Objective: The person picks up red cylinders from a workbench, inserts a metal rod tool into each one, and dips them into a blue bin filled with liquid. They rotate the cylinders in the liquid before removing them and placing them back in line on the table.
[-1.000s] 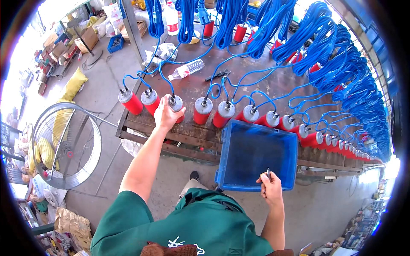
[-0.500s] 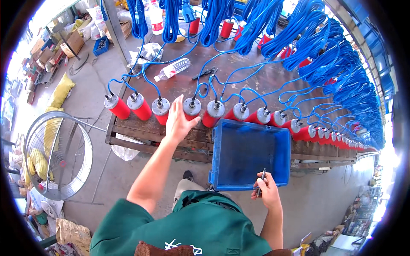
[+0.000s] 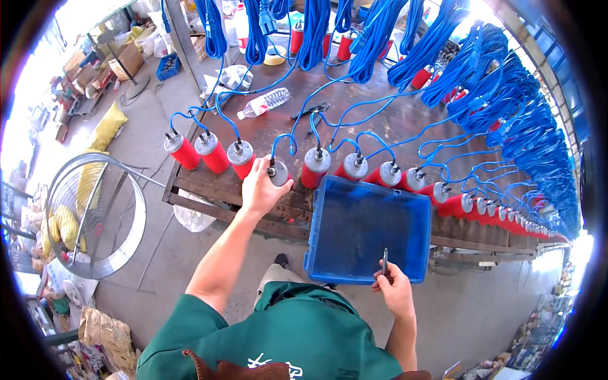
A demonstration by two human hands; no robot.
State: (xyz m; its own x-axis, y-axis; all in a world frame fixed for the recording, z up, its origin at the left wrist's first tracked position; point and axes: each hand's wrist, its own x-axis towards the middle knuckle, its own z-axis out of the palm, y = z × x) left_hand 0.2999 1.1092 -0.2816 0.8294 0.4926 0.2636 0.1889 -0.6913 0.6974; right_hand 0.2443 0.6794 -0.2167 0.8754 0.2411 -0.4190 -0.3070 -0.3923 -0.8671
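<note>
My left hand (image 3: 258, 190) is wrapped round a red cylinder with a round grey metal cap (image 3: 278, 173) at the table's near edge. From the cap's black fitting a blue cable (image 3: 283, 140) loops up and back. The hand hides most of this cylinder's red body. On its left stands a matching red cylinder (image 3: 242, 166), close to my fingertips; another red cylinder (image 3: 315, 175) is on its right. My right hand (image 3: 396, 290) pinches a slim, dark pen-like tool (image 3: 385, 261), pointing up, over the near right corner of a blue plastic bin (image 3: 313, 235).
Red cylinders (image 3: 443, 193) line the edge of the brown table (image 3: 373, 123) rightward. Coiled blue cables (image 3: 468, 63) hang above it. A clear bottle (image 3: 266, 102) and a tape roll (image 3: 274, 56) lie behind. A round wire fan guard (image 3: 95, 215) stands on the floor at left.
My left hand has closed round the cylinder, which has shifted toward me and slightly left. The pen-like tool in my right hand is more upright. The view has shifted slightly.
</note>
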